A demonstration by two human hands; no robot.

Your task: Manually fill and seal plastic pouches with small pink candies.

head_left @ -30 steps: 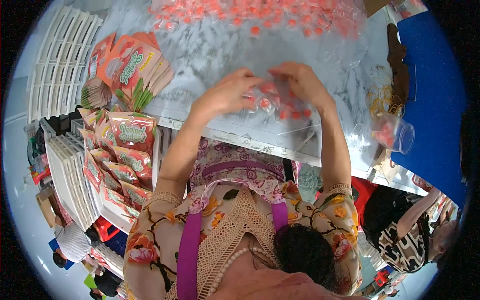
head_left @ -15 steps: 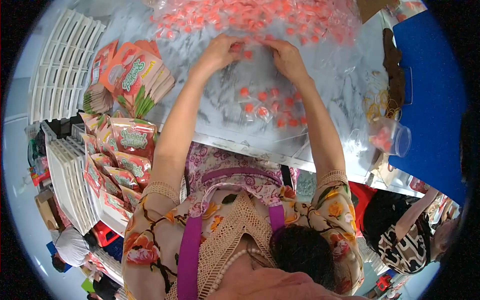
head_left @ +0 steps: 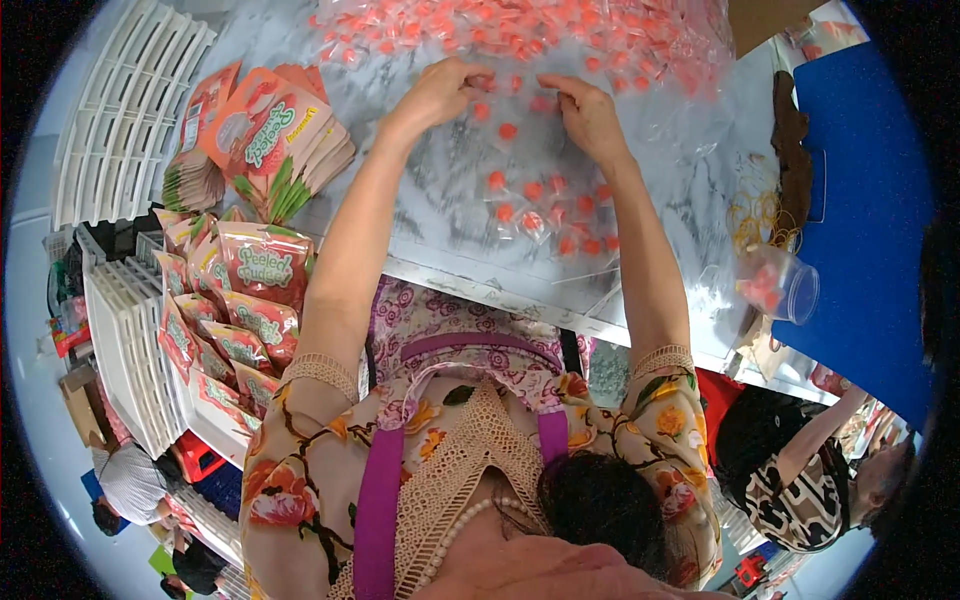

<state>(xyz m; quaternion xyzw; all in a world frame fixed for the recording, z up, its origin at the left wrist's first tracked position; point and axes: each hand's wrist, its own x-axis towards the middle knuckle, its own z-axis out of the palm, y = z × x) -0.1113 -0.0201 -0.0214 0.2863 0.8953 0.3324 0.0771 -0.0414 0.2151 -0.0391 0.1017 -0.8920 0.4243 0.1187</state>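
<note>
L hand (head_left: 440, 92) & R hand (head_left: 585, 112) pinching wrapped candies (head_left: 545, 205) mid-table (head_left: 440, 200); front edge clear.

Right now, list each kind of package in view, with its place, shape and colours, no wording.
Flat pouches: fanned stack at table's left, orange-red with green leaf art.
Filled pouches: row below left edge, puffy, red-orange.
Small clear wrapped sweets: scattered on marble table, orange centres; both hands reach the heap beyond.
</note>
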